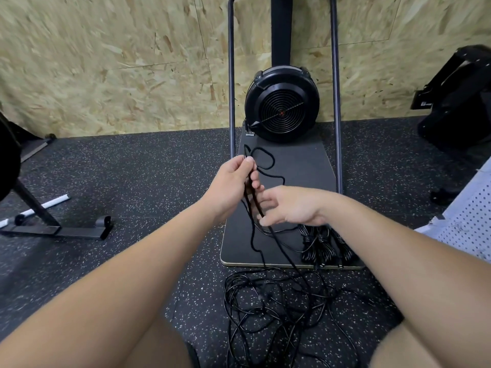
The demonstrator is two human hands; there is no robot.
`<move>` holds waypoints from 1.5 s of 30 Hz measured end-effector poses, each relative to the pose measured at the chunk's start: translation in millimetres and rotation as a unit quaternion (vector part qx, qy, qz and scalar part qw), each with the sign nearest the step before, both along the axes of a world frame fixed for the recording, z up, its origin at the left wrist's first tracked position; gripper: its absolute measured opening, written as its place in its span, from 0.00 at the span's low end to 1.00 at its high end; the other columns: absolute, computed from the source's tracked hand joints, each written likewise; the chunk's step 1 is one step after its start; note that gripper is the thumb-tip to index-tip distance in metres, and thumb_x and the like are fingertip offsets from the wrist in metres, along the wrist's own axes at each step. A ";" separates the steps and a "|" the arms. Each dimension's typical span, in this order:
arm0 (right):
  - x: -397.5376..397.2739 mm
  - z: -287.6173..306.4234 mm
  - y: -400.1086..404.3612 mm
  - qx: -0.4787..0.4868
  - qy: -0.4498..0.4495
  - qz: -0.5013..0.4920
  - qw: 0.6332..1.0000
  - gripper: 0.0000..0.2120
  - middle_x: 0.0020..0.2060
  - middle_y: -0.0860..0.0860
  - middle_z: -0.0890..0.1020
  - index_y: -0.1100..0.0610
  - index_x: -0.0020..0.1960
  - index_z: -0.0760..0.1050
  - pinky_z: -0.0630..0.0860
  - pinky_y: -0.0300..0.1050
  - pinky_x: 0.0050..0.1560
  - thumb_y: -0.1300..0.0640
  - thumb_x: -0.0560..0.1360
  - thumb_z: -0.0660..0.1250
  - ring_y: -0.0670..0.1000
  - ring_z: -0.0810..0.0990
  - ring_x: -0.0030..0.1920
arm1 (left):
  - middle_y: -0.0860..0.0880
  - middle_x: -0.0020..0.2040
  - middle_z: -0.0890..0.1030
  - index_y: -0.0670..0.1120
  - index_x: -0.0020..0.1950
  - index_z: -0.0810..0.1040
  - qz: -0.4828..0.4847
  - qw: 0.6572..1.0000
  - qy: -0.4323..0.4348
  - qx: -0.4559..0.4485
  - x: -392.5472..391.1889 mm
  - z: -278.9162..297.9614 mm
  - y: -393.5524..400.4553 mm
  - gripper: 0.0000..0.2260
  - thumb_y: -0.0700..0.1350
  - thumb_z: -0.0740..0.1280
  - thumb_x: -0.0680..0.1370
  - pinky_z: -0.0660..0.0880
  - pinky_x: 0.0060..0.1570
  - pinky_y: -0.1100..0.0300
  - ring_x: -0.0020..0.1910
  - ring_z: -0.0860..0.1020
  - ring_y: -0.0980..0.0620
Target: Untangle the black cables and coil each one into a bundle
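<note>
Left hand [233, 179] pinches a black cable [252, 203] between thumb and fingers, held up over the dark board [300, 166]. Right hand [289, 205] just right of it, fingers loosely spread, fingertips touching the cable strands; no clear grasp. Cable trails down to a tangled pile [279, 309] on the speckled floor, near. Coiled bundles [324, 245] lie on the board's near right. Round fan [282, 105] far; no readable writing.

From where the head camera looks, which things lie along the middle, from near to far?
tangled cables on the floor → coiled bundles on the board → right hand → left hand pinching a cable → round black fan → chipboard wall
</note>
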State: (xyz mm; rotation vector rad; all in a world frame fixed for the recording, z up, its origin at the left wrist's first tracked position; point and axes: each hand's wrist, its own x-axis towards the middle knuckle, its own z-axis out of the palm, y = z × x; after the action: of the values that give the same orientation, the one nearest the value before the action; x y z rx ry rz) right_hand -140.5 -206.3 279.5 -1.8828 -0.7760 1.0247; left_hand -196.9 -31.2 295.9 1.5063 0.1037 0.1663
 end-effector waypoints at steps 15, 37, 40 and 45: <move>16.7 32.4 -4.7 0.093 -0.200 -0.192 0.956 0.09 0.43 0.56 0.90 0.57 0.48 0.87 0.87 0.63 0.56 0.52 0.83 0.75 0.62 0.90 0.48 | 0.41 0.61 0.83 0.46 0.68 0.81 -0.146 0.983 0.110 0.001 -2.8 -5.5 9.6 0.23 0.63 0.67 0.85 0.77 0.70 0.44 0.61 0.81 0.43; 37.0 32.5 -14.7 0.094 -0.025 -0.322 0.942 0.18 0.56 0.53 0.88 0.59 0.63 0.83 0.88 0.51 0.54 0.44 0.85 0.69 0.52 0.91 0.51 | 0.42 0.47 0.86 0.38 0.50 0.83 -0.099 0.981 0.059 0.153 -4.0 -44.5 0.9 0.08 0.42 0.71 0.86 0.79 0.42 0.56 0.35 0.75 0.51; 31.6 21.2 -16.4 0.003 -0.021 -0.258 0.966 0.12 0.58 0.55 0.87 0.58 0.68 0.80 0.88 0.50 0.53 0.58 0.86 0.68 0.53 0.91 0.51 | 0.45 0.44 0.83 0.39 0.52 0.82 -0.019 0.992 0.061 0.113 6.1 -37.8 5.6 0.09 0.42 0.68 0.88 0.81 0.36 0.58 0.30 0.71 0.54; 12.7 2.1 -10.5 -0.089 -0.031 -0.113 0.989 0.17 0.59 0.56 0.87 0.59 0.70 0.77 0.86 0.46 0.49 0.58 0.83 0.74 0.53 0.90 0.55 | 0.47 0.45 0.84 0.39 0.55 0.83 0.017 0.997 0.050 0.050 16.8 -27.4 14.4 0.09 0.43 0.67 0.88 0.67 0.31 0.60 0.30 0.66 0.54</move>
State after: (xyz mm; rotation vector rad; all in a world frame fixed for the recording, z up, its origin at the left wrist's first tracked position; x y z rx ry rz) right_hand -127.7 -216.8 281.5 -2.1088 -0.5038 0.9211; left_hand -180.1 -16.8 268.5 1.6132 0.2028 0.1246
